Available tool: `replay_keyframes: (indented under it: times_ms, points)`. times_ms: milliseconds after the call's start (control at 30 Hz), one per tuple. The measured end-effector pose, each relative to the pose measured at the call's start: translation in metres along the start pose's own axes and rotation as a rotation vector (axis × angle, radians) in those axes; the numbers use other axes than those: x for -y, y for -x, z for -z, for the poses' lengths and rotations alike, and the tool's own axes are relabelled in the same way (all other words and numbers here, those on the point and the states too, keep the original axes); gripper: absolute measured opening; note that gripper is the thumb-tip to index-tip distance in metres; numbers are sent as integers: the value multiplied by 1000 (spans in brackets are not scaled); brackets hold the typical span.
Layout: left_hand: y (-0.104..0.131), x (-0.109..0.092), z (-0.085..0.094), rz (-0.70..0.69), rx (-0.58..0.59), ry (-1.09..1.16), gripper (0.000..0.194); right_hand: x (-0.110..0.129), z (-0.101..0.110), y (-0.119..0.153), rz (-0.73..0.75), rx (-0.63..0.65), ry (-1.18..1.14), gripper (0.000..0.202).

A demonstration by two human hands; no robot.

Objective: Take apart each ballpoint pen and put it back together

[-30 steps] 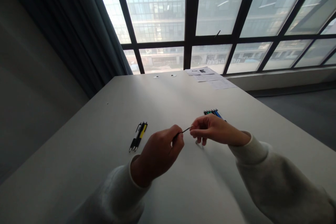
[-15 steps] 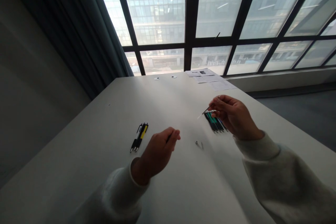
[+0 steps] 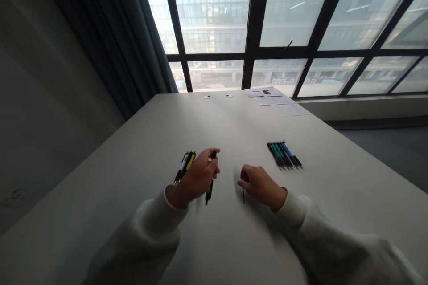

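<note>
Head view: the left hand (image 3: 199, 173), curled closed, grips a slim black pen (image 3: 209, 192); the right hand (image 3: 261, 185) (pinched together) holds a thin dark rod (image 3: 243, 197).

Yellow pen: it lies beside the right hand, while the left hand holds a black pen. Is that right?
Not quite: the head view shows the yellow pen beside the left hand, not the right hand. The left hand does hold a black pen.
</note>
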State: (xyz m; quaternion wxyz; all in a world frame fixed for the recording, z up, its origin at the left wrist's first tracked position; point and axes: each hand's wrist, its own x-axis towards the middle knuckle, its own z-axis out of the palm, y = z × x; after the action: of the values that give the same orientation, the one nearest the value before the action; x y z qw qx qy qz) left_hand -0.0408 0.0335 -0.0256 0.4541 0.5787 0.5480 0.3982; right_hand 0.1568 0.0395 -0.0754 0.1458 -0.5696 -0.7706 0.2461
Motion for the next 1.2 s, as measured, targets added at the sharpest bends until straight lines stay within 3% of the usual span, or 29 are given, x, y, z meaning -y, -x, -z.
replay_keyframes:
  times_ms: [467,633,933,1200]
  points:
    - [-5,8,3,9,66,28,32,0,-8,0,9,20,221,9]
    - [-11,24,2,17,111,-4,28,4,-7,10,58,-14,240,11]
    - [-17,40,0,-15,97,-479,41,0,-35,64,251,-82,316,16]
    - [-15,59,-22,-136,123,-787,50,-13,-35,57,191,-75,411,27]
